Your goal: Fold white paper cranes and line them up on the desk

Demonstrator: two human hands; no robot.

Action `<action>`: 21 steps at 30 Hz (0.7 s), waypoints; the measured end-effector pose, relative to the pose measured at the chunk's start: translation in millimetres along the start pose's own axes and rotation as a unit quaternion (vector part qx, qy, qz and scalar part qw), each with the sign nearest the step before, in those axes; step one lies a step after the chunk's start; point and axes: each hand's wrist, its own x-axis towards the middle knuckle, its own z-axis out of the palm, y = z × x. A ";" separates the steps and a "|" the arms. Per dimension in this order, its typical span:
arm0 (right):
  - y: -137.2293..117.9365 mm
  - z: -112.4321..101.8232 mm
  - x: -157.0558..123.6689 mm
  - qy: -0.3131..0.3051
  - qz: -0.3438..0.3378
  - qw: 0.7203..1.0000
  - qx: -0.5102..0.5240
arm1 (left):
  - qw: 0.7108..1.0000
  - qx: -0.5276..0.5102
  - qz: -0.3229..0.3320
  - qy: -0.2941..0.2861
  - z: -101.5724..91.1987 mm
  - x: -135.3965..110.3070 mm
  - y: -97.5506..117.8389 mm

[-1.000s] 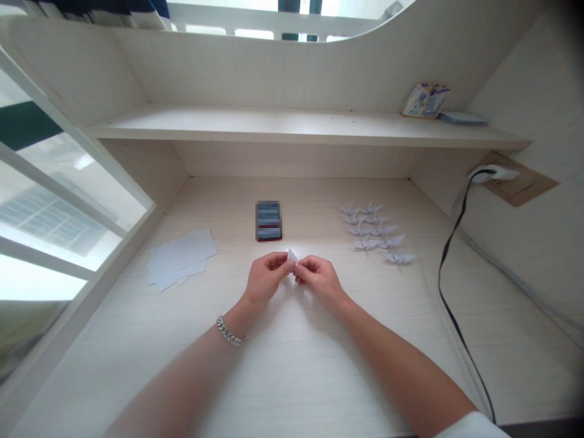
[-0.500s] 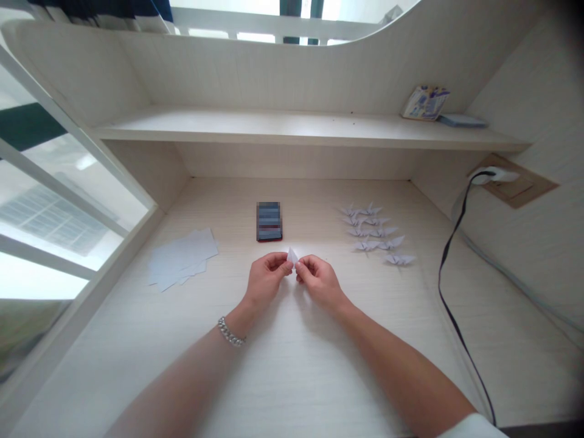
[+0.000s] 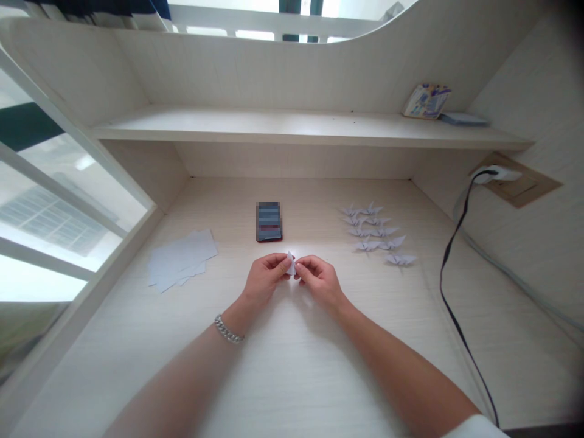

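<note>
Nearest, your two forearms rise from the bottom edge of the frame, with a chain bracelet on the left wrist and a white sleeve cut off at the lower right corner. Your left hand and right hand meet at the middle of the frame. The fingertips of both pinch a small folded piece of paper just above the surface. Gripping from both sides likely keeps so small a piece steady. Your fingers hide most of it, so only a pale tip shows and its shape is hard to tell.

Left of centre lies a loose stack of sheets, probably kept within easy reach of your left hand. Just beyond the hands a phone lies flat, its screen blurred. Right of centre, paper cranes sit in rough rows, seemingly parked clear of your hands. A black cable climbs the right side to a plug in the wall, and its lower end is cut off by the frame. Farthest, the shelf carries a small printed box at the upper right, its print too small to read.
</note>
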 end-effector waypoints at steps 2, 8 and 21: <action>1.5 0.5 0.5 -0.001 0.001 1.000 0.015 | 0.999 -0.027 -0.013 -0.014 0.3 -0.5 1.0; -2.5 0.9 -2.3 0.038 -0.016 0.999 -0.009 | 0.996 -0.066 -0.048 -0.043 -0.1 -0.8 0.5; -15.7 3.8 -7.3 0.106 -0.071 0.977 -0.170 | 0.999 0.001 -0.018 -0.026 3.4 -0.4 -2.8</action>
